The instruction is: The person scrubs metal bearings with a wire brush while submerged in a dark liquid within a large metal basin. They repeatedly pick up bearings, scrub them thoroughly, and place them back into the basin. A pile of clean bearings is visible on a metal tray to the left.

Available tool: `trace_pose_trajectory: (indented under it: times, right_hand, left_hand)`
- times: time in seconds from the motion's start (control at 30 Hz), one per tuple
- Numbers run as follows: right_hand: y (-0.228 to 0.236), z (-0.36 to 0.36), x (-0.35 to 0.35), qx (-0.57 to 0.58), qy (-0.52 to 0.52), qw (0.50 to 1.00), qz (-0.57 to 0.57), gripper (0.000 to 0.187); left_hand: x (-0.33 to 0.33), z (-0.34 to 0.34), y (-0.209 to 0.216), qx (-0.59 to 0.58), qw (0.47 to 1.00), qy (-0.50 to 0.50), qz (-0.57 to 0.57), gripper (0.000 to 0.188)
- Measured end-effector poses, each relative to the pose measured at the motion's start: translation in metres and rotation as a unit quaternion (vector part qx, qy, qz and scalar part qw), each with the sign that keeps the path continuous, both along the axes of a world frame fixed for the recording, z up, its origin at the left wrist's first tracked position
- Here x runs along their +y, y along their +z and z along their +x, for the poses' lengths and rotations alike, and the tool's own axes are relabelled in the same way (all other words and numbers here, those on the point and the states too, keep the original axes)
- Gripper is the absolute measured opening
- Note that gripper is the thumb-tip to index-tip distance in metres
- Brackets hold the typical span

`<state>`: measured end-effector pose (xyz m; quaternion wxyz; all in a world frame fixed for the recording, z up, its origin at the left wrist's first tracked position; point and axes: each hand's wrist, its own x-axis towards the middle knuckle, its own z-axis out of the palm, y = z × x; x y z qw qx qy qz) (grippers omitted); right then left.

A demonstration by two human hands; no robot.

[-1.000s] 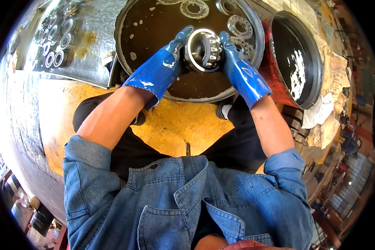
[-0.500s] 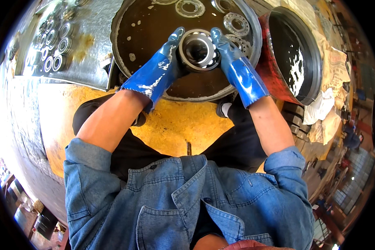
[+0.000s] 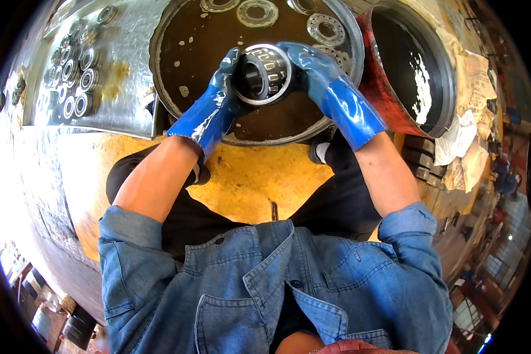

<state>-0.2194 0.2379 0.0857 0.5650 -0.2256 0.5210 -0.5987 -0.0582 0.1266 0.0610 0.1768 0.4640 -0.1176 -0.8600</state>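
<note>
A large steel roller bearing is held between my two hands above a round basin of dark brown liquid. My left hand, in a blue rubber glove, grips its left side, thumb up along the rim. On the opposite side my right hand, gloved the same way, closes round the outer ring. The bearing is tilted, so its rollers and cage show beside the dark inner ring. Fingers beneath it are hidden. Several bearing rings and cages, among them a flat ring and a ball-filled cage, lie in the basin's far part.
Left of the basin, a metal tray carries several small bearings. A red drum with dark liquid stands at the right, beside crumpled brown paper sacks. Yellow flooring shows between my legs.
Both hands have shifted slightly left with the bearing. They have turned it, so the inner ring now faces left and the rollers show. My right fingers have come over its top edge.
</note>
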Motion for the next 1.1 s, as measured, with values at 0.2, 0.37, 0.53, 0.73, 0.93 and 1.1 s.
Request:
trace_pose_trajectory:
  times: [0.2,0.37,0.53,0.73,0.93,1.1]
  right_hand:
    - [0.012,0.01,-0.006,0.108,0.031,0.993,-0.021,0.046]
    - [0.005,0.009,-0.007,0.133,0.013,0.991,0.018,0.059]
    - [-0.013,-0.01,-0.004,-0.021,0.081,0.991,-0.109,0.067]
    - [-0.026,-0.001,-0.013,0.382,0.085,0.918,0.069,0.102]
    - [0.004,0.016,-0.008,0.494,0.121,0.851,0.131,0.103]
    - [-0.006,0.01,-0.002,0.67,0.104,0.72,-0.151,0.095]
  left_hand:
    - [0.0,0.003,0.001,0.064,0.998,0.005,-0.025,0.06]
    - [0.001,-0.003,0.002,0.049,0.999,0.006,-0.004,0.061]
    - [0.0,-0.001,0.001,0.076,0.997,-0.007,-0.02,0.062]
    - [0.001,-0.009,0.002,0.012,0.999,0.0,-0.032,0.064]
    - [-0.014,-0.003,-0.001,0.043,0.998,0.056,-0.008,0.064]
    - [-0.031,0.016,-0.025,0.267,0.958,-0.095,0.049,0.061]
